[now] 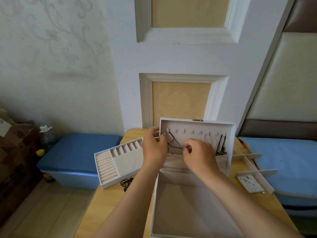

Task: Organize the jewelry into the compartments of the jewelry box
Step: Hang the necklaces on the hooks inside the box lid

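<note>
The left hand (154,149) grips the left edge of the upright lid (197,125) of the white rectangular jewelry box (180,213), while the right hand (199,153), just beside it, pinches a thin black cord necklace (173,140) hanging from the lid's leftmost hook.

Inside your jewelry box base (185,208) there is open room to reach down, while its upright lid (180,125) walls off twelve o'clock, the ring tray (127,160) crowds ten o'clock, and loose dividers (248,163) lie at two o'clock.
</note>
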`<state>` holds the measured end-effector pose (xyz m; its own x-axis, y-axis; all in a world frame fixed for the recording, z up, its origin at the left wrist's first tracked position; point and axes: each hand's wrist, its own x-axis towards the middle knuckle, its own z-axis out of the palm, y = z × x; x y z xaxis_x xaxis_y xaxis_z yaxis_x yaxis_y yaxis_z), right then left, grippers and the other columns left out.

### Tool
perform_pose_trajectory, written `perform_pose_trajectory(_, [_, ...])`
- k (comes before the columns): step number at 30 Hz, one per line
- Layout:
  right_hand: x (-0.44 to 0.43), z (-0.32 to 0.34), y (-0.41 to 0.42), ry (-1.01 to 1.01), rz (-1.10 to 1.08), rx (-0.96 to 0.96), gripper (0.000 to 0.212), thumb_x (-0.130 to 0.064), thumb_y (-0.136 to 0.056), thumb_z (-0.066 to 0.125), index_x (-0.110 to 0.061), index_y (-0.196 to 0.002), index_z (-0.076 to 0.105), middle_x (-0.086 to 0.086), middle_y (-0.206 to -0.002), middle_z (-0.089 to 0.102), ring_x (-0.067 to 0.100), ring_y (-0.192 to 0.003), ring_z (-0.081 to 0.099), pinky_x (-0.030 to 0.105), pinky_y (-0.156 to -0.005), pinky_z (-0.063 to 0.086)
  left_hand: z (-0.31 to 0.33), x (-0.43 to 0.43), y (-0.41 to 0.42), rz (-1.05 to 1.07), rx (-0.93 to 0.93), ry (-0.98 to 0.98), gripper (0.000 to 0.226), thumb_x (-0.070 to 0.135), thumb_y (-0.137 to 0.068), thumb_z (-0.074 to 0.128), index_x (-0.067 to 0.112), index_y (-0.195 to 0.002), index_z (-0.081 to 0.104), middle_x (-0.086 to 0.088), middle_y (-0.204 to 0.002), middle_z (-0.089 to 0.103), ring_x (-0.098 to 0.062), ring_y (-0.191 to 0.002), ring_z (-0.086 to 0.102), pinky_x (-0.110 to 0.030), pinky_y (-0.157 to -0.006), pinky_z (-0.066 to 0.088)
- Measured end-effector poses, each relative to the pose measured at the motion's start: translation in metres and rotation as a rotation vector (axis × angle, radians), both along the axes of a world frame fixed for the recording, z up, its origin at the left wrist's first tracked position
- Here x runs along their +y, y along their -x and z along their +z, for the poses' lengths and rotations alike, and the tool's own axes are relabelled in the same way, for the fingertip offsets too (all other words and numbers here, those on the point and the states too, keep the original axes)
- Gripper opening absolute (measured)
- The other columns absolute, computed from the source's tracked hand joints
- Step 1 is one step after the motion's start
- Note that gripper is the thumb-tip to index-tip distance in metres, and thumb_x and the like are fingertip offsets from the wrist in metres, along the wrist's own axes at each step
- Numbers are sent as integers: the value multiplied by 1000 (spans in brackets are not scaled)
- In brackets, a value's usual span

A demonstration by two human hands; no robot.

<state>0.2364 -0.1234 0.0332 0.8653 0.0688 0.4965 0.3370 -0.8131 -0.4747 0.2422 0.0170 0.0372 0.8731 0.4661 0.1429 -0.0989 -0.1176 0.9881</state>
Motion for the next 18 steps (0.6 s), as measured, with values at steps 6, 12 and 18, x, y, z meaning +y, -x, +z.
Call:
perform_pose_trajectory(6, [16, 6, 6, 121, 90, 216, 15, -8, -82, 51, -14, -78, 65, 2, -76, 67, 31, -83, 63, 33, -62, 44, -9, 2, 4, -43, 5, -17, 26, 16, -94, 58, 29, -117, 62, 4, -94, 69, -7, -74, 68, -34, -72, 61])
perform_pose_trajectory(12, [36, 19, 11, 26, 147, 508, 16, -15, -83, 56, -15, -98, 62, 1, -97, 65, 25, -92, 60, 32, -76, 51, -8, 5, 5, -54, -9, -22, 26, 14, -94, 60, 29, -115, 64, 6, -91, 70, 0, -69, 67, -37, -72, 61])
perform_pose_trajectory(18, [26, 19, 8, -13, 28, 483, 13, -13, -83, 53, -18, -92, 61, -1, -93, 65, 24, -89, 60, 29, -67, 45, -8, 8, 8, -112, 4, -19, 36, 9, -86, 58, 32, -114, 65, 5, -95, 72, -11, -77, 71, -42, -76, 61])
